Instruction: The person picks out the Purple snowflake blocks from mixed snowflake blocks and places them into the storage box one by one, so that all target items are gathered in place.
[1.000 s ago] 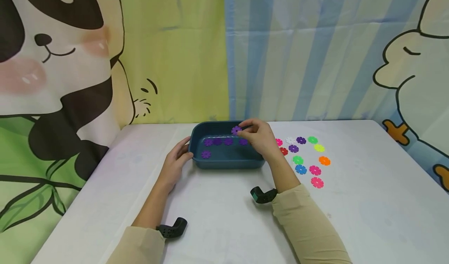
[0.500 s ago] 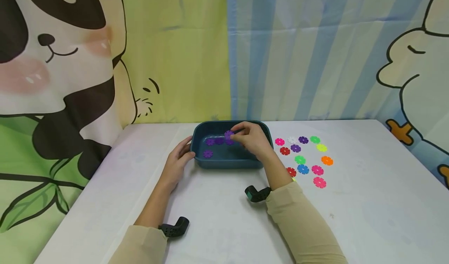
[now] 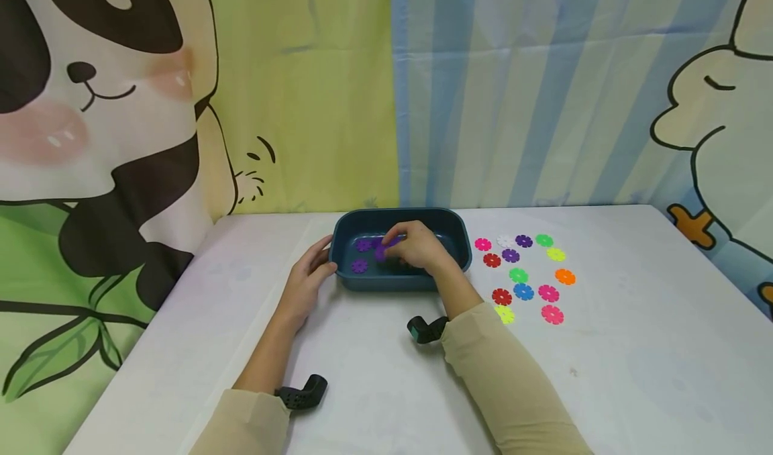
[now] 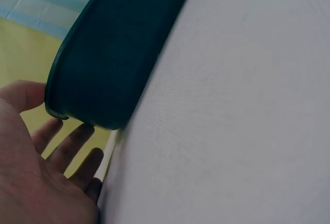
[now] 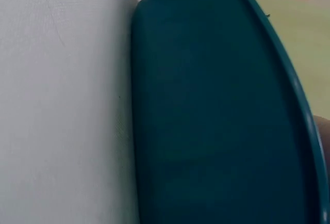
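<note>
In the head view my left hand (image 3: 304, 284) holds the left end of a dark teal plastic tray (image 3: 398, 282). The left wrist view puts its thumb at the rim and its fingers against the outer wall of the tray (image 4: 108, 64). Inside the tray, my right hand (image 3: 419, 247) pinches a purple snowflake disc (image 3: 380, 253) low over the bottom. Other purple discs (image 3: 359, 266) lie to its left, partly covered by the fingers. From the right wrist, mostly the outer side of the tray (image 5: 206, 100) shows; the right fingers are hidden.
Right of the tray, loose discs in several colours are spread on the white table (image 3: 628, 347), among them an orange disc (image 3: 565, 277), a blue disc (image 3: 523, 292) and a yellow disc (image 3: 504, 315) beside the right sleeve. A printed curtain (image 3: 483, 106) hangs behind the table.
My right hand has moved left and down into the tray with the purple disc. Red and yellow discs beside the right forearm have come into view. The left hand stays at the tray's end.
</note>
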`<action>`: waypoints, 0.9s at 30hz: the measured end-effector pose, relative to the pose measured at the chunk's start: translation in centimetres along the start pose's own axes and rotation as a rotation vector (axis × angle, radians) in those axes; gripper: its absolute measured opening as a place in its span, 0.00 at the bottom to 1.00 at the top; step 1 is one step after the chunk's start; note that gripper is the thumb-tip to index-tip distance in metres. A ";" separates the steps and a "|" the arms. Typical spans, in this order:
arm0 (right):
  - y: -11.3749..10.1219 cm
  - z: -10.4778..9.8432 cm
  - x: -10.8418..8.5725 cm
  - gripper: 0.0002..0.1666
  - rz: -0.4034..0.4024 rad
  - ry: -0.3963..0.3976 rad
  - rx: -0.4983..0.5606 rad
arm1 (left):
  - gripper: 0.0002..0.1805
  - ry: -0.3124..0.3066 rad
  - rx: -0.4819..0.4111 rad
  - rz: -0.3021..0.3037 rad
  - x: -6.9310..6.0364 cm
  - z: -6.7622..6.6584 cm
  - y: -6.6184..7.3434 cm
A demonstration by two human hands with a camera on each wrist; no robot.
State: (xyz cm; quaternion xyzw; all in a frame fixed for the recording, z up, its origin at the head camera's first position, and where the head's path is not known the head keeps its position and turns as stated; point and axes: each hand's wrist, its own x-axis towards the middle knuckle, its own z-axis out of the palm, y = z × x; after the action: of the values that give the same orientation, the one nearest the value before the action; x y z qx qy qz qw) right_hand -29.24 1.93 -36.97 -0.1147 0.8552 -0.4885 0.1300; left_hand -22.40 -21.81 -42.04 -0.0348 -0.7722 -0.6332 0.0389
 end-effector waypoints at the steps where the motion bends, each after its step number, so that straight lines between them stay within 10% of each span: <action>1: -0.1 0.2 0.1 0.11 0.005 -0.006 -0.026 | 0.31 0.000 -0.003 0.000 0.0 0.0 0.0; 27: -0.7 1.3 0.6 0.10 0.066 0.012 -0.293 | 0.31 0.001 -0.002 0.014 0.0 0.0 -0.1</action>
State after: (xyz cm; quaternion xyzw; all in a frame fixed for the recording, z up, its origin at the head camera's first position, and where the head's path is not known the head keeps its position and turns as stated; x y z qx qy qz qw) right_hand -29.31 0.37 -37.01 -0.1013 0.9214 -0.3546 0.1229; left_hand -22.39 -21.80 -42.18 -0.0402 -0.7713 -0.6337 0.0436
